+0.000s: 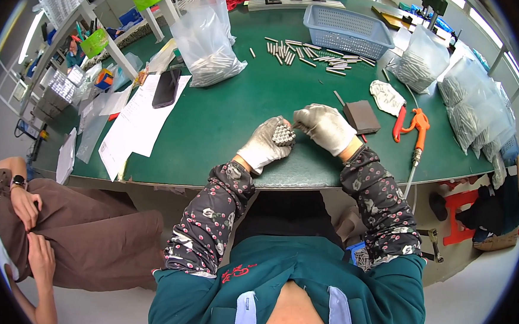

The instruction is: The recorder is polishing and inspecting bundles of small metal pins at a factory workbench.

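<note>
Bundle of short metal pins (pixel 283 135) sat clamped end-on in the left hand (pixel 265 144), fingers curled tight round it, pin ends facing up toward the camera, just above the near table edge (pixel 211 180). Right hand (pixel 326 127) touching close on the bundle's right, fingertips pinched at its top corner, maybe on a single pin, couldn't tell. Plenty of open green table beyond, loose pins (pixel 313 53) well apart by the blue basket (pixel 348 29), grey block (pixel 361 116) just right.
</note>
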Available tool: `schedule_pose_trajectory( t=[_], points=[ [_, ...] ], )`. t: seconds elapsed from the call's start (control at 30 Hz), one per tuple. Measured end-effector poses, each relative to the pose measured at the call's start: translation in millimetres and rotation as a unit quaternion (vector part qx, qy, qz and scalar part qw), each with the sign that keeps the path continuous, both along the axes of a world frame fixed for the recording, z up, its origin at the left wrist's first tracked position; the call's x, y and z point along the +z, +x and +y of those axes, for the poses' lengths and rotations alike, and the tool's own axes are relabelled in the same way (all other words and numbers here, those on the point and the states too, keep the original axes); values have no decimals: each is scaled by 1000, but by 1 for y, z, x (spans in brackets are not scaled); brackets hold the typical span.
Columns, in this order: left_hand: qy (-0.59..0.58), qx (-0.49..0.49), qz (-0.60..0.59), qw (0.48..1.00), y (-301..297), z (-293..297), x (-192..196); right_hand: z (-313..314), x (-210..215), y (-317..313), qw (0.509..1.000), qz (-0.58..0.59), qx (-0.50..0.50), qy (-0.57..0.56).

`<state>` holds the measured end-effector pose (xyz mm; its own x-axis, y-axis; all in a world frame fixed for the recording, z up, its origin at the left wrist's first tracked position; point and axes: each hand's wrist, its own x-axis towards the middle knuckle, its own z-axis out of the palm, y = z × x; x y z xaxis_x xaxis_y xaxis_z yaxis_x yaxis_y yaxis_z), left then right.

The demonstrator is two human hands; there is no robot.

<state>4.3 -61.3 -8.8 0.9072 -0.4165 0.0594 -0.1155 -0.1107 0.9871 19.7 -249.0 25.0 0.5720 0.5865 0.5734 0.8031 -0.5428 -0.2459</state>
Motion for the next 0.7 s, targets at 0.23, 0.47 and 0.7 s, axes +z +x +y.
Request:
schedule_pose_trajectory(
  t=[0.23,0.47,0.7],
  points=[
    [-33,-18,26,999,-4,0,6,-9,-3,-13,979,153,-63,115],
    [11,-20,-15,1000,1,4,-3,-5,-11,-15,961,230,-30,150],
    [20,-10,-48,999,-1,3,-1,4,-2,-18,862,456,-28,218]
  ],
)
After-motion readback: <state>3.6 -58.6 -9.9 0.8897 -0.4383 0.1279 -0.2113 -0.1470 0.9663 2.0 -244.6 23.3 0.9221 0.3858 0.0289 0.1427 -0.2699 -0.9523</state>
